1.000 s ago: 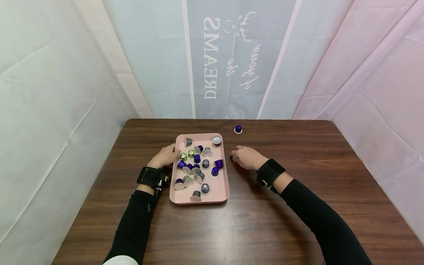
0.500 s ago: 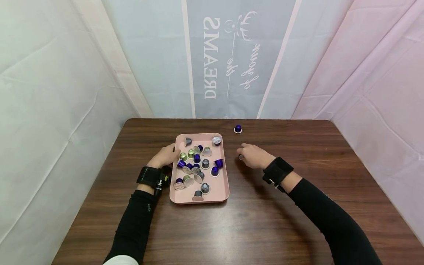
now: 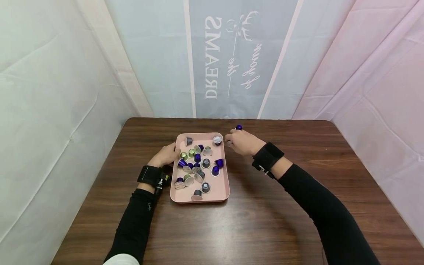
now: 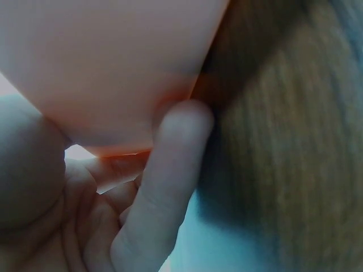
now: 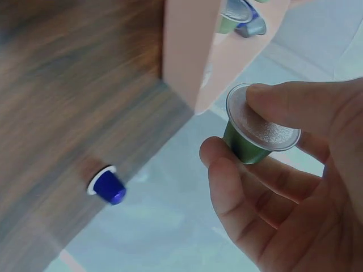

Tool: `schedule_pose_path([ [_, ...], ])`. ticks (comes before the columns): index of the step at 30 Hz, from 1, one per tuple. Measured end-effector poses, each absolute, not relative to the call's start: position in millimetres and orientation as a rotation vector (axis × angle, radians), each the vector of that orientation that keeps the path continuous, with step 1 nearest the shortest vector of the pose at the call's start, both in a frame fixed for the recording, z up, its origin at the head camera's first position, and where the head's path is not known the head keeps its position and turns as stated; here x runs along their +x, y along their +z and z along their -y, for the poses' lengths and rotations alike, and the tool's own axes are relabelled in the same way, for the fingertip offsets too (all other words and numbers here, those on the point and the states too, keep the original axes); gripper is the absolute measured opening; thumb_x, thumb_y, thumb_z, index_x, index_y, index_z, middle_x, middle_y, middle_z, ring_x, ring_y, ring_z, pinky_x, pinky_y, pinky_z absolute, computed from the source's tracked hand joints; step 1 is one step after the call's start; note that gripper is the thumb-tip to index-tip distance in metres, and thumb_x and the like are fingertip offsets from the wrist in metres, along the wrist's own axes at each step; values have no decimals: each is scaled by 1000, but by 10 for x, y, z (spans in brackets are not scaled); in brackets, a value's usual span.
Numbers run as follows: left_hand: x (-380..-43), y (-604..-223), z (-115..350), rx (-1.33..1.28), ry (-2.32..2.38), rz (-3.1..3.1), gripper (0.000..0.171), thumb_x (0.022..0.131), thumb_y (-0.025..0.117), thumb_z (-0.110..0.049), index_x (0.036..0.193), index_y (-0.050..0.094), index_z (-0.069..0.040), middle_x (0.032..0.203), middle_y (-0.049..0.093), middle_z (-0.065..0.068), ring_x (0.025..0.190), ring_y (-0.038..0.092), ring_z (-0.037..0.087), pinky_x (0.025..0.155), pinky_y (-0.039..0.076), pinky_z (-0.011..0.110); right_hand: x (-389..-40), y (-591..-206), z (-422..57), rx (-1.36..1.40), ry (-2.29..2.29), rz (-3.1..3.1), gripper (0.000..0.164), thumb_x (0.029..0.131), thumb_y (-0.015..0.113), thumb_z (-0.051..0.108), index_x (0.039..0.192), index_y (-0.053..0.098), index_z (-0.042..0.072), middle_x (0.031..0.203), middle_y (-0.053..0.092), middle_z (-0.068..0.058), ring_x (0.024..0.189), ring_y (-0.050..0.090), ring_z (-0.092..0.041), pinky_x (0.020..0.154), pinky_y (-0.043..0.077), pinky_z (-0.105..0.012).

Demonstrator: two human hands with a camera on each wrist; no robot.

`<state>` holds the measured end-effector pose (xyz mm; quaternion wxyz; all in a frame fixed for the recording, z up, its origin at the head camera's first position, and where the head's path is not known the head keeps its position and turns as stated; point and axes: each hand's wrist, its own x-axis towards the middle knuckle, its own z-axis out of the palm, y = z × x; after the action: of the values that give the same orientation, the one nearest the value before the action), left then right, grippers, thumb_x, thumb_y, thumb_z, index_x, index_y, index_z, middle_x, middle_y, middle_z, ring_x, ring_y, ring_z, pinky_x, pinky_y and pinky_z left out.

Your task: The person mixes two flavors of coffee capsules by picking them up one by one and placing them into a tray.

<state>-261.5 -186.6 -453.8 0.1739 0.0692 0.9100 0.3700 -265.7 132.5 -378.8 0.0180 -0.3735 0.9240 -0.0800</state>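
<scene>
My right hand (image 3: 244,142) pinches a green coffee capsule (image 5: 247,139) with a silver lid, thumb on the lid and fingers under the cup. It hovers just right of the pink tray (image 3: 215,193), near its far right corner. The left hand (image 3: 164,155) grips the tray's left rim; its thumb (image 4: 176,153) lies along the wall in the left wrist view. Several capsules in purple, green and grey lie scattered in the tray, among them a purple one (image 3: 219,163) on its side and a grey one (image 3: 205,187) upright.
One dark blue capsule (image 5: 109,186) stands on the wooden table (image 3: 285,221) beyond the right hand, partly hidden by it in the head view. Fabric curtains (image 3: 159,55) hang close behind the table and at both sides.
The right hand first shifted right along the table, then came back left and farther away, close to the tray's far right corner. The left hand has stayed on the tray.
</scene>
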Motion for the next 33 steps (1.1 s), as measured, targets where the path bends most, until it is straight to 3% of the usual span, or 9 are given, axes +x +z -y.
schedule_pose_path([
  [6, -2605, -4532, 1885, 210, 1013, -2592, 47, 102, 36, -23, 143, 32, 0, 115, 56, 23, 89, 63, 27, 67, 54, 35, -2759, -3743, -1053, -1061, -221, -2850, 25, 93, 56, 6, 116, 64, 1, 100, 58, -12, 82, 54, -19, 71, 48, -32],
  [19, -2613, -4544, 1860, 204, 1037, -2589, 42, 102, 36, -22, 139, 38, -1, 116, 56, 24, 87, 64, 27, 59, 55, 33, -2996, -3843, -674, -961, -172, -2765, 29, 94, 55, 8, 121, 62, 2, 115, 58, -14, 109, 55, -27, 90, 47, -37],
  [33, -2604, -4543, 1882, 207, 1066, -2583, 44, 102, 36, -22, 141, 35, -1, 113, 57, 24, 80, 65, 25, 59, 55, 33, -3081, -3861, -475, -916, -202, -2746, 34, 96, 50, 7, 129, 57, 5, 121, 53, -14, 111, 51, -28, 87, 46, -36],
])
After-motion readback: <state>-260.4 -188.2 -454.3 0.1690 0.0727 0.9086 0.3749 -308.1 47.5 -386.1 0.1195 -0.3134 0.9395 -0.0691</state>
